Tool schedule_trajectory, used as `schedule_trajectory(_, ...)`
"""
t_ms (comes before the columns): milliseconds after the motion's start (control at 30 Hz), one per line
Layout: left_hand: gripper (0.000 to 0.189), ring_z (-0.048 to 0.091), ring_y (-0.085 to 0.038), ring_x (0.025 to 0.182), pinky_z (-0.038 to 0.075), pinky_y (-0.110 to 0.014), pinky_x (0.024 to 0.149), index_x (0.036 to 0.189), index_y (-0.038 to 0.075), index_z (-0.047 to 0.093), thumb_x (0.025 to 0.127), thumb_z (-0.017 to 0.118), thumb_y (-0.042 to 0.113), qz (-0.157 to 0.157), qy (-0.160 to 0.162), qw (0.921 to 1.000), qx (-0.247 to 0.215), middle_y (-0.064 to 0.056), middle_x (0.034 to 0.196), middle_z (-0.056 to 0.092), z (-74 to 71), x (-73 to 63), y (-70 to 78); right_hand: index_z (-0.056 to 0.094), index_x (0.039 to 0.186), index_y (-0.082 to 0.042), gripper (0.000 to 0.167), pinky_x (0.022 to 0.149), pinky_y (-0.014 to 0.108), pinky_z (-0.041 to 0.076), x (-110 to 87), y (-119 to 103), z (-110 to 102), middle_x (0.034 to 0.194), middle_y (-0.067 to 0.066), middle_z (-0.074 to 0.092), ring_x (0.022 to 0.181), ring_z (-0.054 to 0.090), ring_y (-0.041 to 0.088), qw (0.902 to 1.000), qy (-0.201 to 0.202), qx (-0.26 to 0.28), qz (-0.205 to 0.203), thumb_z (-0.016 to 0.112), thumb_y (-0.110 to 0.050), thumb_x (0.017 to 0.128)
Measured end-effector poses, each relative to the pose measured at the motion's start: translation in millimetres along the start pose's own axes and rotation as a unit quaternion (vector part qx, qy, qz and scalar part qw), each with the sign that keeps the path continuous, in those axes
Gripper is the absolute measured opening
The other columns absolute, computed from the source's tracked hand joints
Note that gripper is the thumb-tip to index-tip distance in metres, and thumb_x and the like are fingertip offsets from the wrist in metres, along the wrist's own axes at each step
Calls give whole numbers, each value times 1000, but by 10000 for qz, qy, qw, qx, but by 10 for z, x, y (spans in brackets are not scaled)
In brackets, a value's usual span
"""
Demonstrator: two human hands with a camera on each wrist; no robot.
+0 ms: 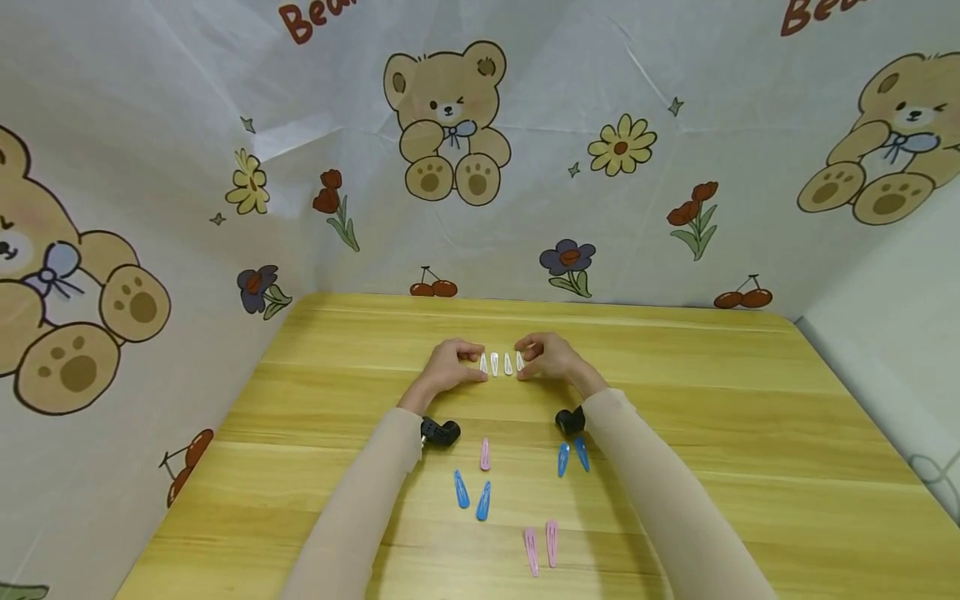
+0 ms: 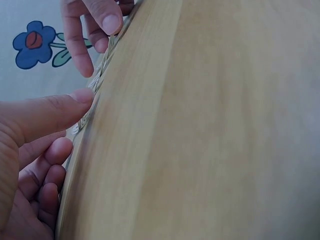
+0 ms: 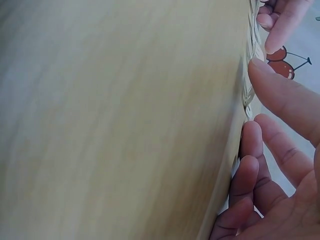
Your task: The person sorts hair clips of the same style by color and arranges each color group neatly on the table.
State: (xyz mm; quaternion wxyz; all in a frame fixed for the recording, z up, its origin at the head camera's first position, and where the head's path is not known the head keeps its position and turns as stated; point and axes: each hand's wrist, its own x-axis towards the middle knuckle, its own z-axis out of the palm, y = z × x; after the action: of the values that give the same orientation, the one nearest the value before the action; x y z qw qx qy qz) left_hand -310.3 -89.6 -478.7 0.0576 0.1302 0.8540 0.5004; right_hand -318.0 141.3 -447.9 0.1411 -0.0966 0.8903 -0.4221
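Several white hair clips (image 1: 495, 364) lie side by side in a short row towards the far part of the table. At the row's left end, my left hand (image 1: 450, 365) holds the outermost clip between thumb and forefinger, one at each tip of it. My right hand (image 1: 553, 357) grips the clip at the right end the same way. In the left wrist view, the left thumb (image 2: 60, 112) stands close to the low line of clips. From the right wrist, the row (image 3: 248, 90) shows edge-on by the right thumb (image 3: 285, 95), so single clips are hard to tell apart.
Nearer on the wooden table (image 1: 712, 433) lie a single pink clip (image 1: 485, 455), a blue pair (image 1: 472, 496), another blue pair (image 1: 573, 457) below the right wrist, and a pink pair (image 1: 542, 546). A bear-print cloth (image 1: 525, 233) hangs behind the table.
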Motion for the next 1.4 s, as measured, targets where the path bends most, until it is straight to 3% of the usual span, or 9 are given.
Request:
schedule_trajectory(300,54,54,-18,93,44,-27,82,125,5,67,75,85,13,-112,-87,9989,-447,-8,104,63,-48,-26,15,60,128,1,53,85,31,45,-72,-20,-56,108,17,62,101,56,26,9995,-154,200,-169,80,-6,79)
schedule_trajectory(433,53,55,-19,98,46,-28,83,128,6,65,79,82,15,-189,-149,9967,-780,-11,113,64,-94,-46,11,56,134,1,55,94,40,44,-200,-72,-136,123,22,59,113,54,34,9991,-149,237,-322,76,-7,83)
schedule_trajectory(567,53,57,-21,102,48,-31,87,129,5,63,81,80,18,-151,-247,9961,-838,-12,117,63,-154,-124,74,54,135,0,55,91,42,42,-428,-159,-240,128,25,56,112,50,37,9986,-76,256,-463,74,-8,84)
schedule_trajectory(800,55,55,-28,108,47,-38,94,133,1,57,84,77,17,167,-668,9949,-739,-19,121,60,-262,-501,296,59,131,-3,51,87,41,44,-983,-185,-295,119,23,60,107,52,39,9938,409,288,-989,77,-10,83)
schedule_trajectory(967,52,51,-39,115,46,-45,96,132,-4,56,86,74,10,590,-880,9896,-977,-28,125,56,-270,-827,355,63,128,-12,48,76,36,37,-1418,-172,-230,113,12,64,101,53,30,9907,704,225,-1143,79,-16,82)
schedule_trajectory(1100,52,49,-44,116,44,-54,97,130,-7,56,85,74,10,784,-1018,9865,-1015,-29,126,55,-199,-1039,373,65,125,-17,48,73,34,35,-1716,-151,-97,110,5,65,97,53,21,9882,635,275,-1365,81,-19,79)
schedule_trajectory(1200,52,49,-41,116,43,-56,98,129,-6,57,84,75,14,837,-1084,9870,-839,-25,126,56,-130,-1155,380,65,124,-17,48,73,35,35,-1896,-128,25,109,7,66,94,53,18,9863,417,421,-1539,81,-17,79)
schedule_trajectory(1400,54,50,-34,117,43,-51,100,128,-1,60,82,78,18,758,-1137,9888,-598,-16,126,57,-14,-1242,344,65,122,-13,48,71,35,35,-2146,-39,225,106,12,65,92,52,21,9836,183,560,-1703,83,-15,76)
